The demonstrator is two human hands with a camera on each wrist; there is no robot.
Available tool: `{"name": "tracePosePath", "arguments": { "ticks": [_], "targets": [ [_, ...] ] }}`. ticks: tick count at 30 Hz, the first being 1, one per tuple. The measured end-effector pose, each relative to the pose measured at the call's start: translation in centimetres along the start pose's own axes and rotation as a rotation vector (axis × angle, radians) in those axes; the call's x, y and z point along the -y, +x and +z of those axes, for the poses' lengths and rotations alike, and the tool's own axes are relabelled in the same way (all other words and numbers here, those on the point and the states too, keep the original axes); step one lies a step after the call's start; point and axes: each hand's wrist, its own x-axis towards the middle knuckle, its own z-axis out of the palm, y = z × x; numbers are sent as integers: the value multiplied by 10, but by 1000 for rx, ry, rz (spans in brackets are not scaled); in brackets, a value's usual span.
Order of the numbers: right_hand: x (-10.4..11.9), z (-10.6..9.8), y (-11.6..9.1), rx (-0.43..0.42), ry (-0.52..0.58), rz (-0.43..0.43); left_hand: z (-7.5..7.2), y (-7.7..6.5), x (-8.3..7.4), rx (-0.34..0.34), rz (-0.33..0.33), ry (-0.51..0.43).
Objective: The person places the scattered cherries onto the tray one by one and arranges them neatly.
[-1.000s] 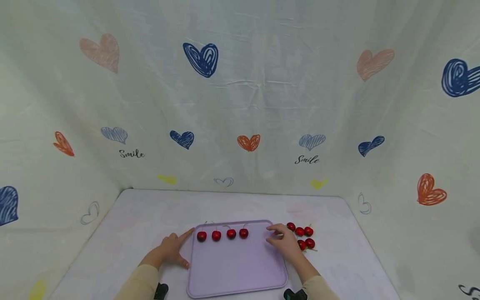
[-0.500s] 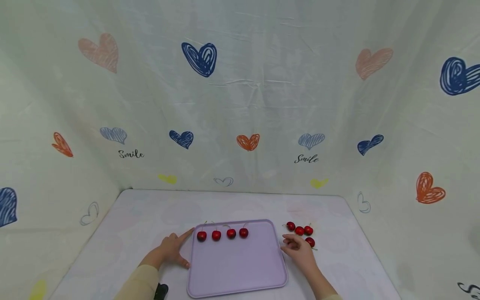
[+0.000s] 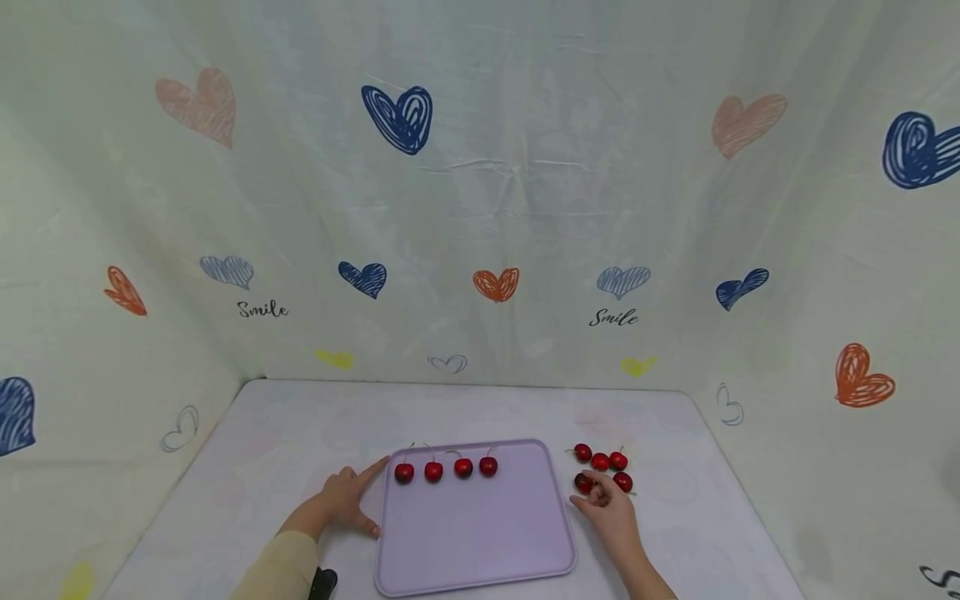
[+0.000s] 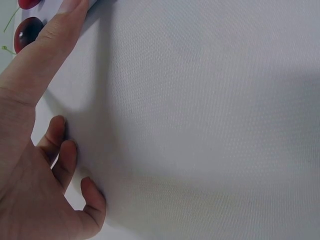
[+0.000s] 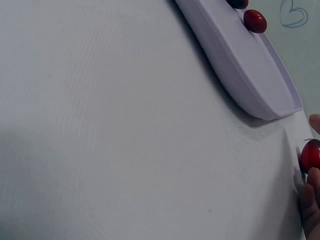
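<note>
A lilac tray (image 3: 480, 533) lies on the table with several red cherries (image 3: 463, 467) in a row near its far edge. My left hand (image 3: 341, 504) rests at the tray's left side, thumb and index finger spread along the rim. In the left wrist view, the other fingers of that hand (image 4: 35, 150) are loosely bent over the table. Right of the tray, my right hand (image 3: 611, 508) is at a dark red cherry (image 3: 582, 483), its thumb and index finger apart. The right wrist view has this cherry (image 5: 311, 156) between fingertips, with a gap on one side.
More loose cherries (image 3: 600, 462) lie just beyond the right hand, one (image 3: 622, 481) close beside it. A white table (image 3: 300, 417) runs back to a pale curtain (image 3: 517, 208) printed with hearts. A black object (image 3: 322, 582) shows by the left sleeve.
My right hand has moved right from over the tray's edge to the loose cherries, and its fingers now stand around one. The left hand has stayed at the tray's left rim.
</note>
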Motion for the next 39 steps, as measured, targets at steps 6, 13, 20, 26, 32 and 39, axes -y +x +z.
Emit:
{"name": "tracePosePath", "arguments": {
  "ticks": [6, 13, 20, 26, 32, 39],
  "targets": [
    [-3, -2, 4, -16, -59, -15, 0, 0, -2, 1, -6, 4],
    [-7, -1, 8, -18, -95, 5, 0, 0, -3, -5, -5, 6],
    [-8, -2, 8, -14, -114, 20, -2, -2, -6, -7, -3, 8],
    [-7, -1, 7, -15, -110, 34, -5, -5, -8, -6, 8, 0],
    [-7, -2, 5, -10, -118, 22, -4, -5, -6, -8, 10, -6],
    [-8, -2, 3, -17, -143, 11, -4, -5, -6, -14, 7, -23]
  ]
}}
